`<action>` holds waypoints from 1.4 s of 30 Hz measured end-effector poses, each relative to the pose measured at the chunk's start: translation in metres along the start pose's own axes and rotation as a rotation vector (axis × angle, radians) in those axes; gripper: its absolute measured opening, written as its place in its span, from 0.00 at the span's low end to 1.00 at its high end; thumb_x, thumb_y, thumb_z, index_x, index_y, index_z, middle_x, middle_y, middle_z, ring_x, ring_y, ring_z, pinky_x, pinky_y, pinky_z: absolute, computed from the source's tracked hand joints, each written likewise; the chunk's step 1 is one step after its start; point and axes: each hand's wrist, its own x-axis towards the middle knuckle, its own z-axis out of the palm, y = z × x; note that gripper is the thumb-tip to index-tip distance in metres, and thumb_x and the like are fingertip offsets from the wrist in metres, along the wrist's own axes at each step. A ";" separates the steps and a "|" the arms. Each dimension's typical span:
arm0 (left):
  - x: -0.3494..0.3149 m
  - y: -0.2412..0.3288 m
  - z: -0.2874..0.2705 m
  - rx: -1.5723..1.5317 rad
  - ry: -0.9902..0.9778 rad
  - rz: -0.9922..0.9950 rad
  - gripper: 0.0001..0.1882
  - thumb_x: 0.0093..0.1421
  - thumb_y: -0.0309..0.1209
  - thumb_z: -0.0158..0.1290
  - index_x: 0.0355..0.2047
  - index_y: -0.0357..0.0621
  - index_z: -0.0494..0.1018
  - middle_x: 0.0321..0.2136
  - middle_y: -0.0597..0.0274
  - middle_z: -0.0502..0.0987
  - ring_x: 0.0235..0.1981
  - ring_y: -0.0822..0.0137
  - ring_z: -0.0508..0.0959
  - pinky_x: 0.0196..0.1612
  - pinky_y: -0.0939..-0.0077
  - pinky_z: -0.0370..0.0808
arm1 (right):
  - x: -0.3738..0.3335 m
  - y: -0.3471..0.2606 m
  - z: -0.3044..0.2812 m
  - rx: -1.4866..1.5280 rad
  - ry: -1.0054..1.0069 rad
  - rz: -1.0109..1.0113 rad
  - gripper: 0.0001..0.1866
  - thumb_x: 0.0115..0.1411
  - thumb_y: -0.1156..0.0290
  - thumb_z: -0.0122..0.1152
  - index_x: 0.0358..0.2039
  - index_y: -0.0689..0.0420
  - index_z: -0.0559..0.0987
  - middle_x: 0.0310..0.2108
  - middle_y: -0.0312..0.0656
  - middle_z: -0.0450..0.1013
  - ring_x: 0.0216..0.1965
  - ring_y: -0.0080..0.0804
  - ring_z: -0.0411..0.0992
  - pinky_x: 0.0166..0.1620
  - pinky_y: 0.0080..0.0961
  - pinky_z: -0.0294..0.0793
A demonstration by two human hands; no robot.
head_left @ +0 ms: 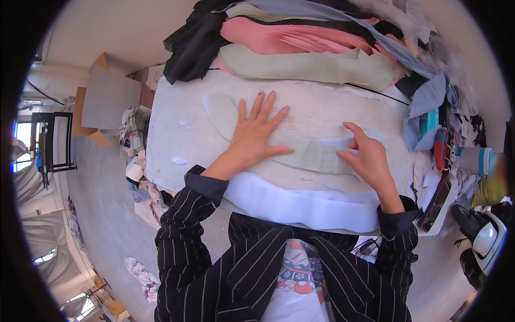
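A curved pale green fabric piece lies across the worktable, with edges of a white fabric piece showing from under it. My left hand rests flat on the green piece, fingers spread. Near the right end of that piece is my right hand, its thumb touching the cloth and its forefinger held apart from the thumb. I see nothing gripped in it. Between my body and the green piece lies a stack of curved white fabric pieces along the table's near edge.
Beyond my hands are piled a pale green stack, pink pieces and black cloth. Blue cloth and a dark phone-like object lie at the right edge. A cardboard box stands on the left; scraps lie on the floor.
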 end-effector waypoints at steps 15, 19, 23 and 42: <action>0.016 0.051 0.009 -0.062 -0.105 0.350 0.44 0.61 0.61 0.41 0.69 0.46 0.54 0.71 0.53 0.46 0.73 0.55 0.43 0.71 0.46 0.35 | -0.025 0.031 -0.040 0.255 0.012 0.147 0.32 0.48 0.73 0.69 0.56 0.52 0.73 0.34 0.46 0.77 0.34 0.43 0.77 0.40 0.33 0.75; 0.018 0.050 0.014 0.014 -0.092 0.353 0.41 0.63 0.57 0.44 0.69 0.46 0.54 0.71 0.53 0.46 0.73 0.55 0.43 0.71 0.47 0.34 | -0.021 0.051 -0.029 0.135 0.263 -0.090 0.33 0.47 0.71 0.71 0.57 0.51 0.72 0.40 0.48 0.78 0.34 0.43 0.77 0.40 0.32 0.75; 0.018 0.055 0.013 -0.002 -0.117 0.305 0.39 0.62 0.53 0.48 0.69 0.47 0.54 0.72 0.54 0.46 0.73 0.55 0.44 0.71 0.47 0.35 | -0.021 0.058 -0.022 0.090 0.228 0.114 0.35 0.47 0.70 0.72 0.58 0.49 0.71 0.40 0.48 0.78 0.31 0.41 0.77 0.37 0.33 0.75; 0.015 0.061 0.016 -0.049 -0.047 0.301 0.36 0.61 0.52 0.50 0.68 0.57 0.58 0.71 0.50 0.46 0.72 0.49 0.44 0.68 0.37 0.37 | 0.010 0.031 -0.023 0.523 -0.140 0.328 0.18 0.67 0.61 0.51 0.27 0.64 0.75 0.17 0.37 0.71 0.13 0.24 0.69 0.17 0.21 0.67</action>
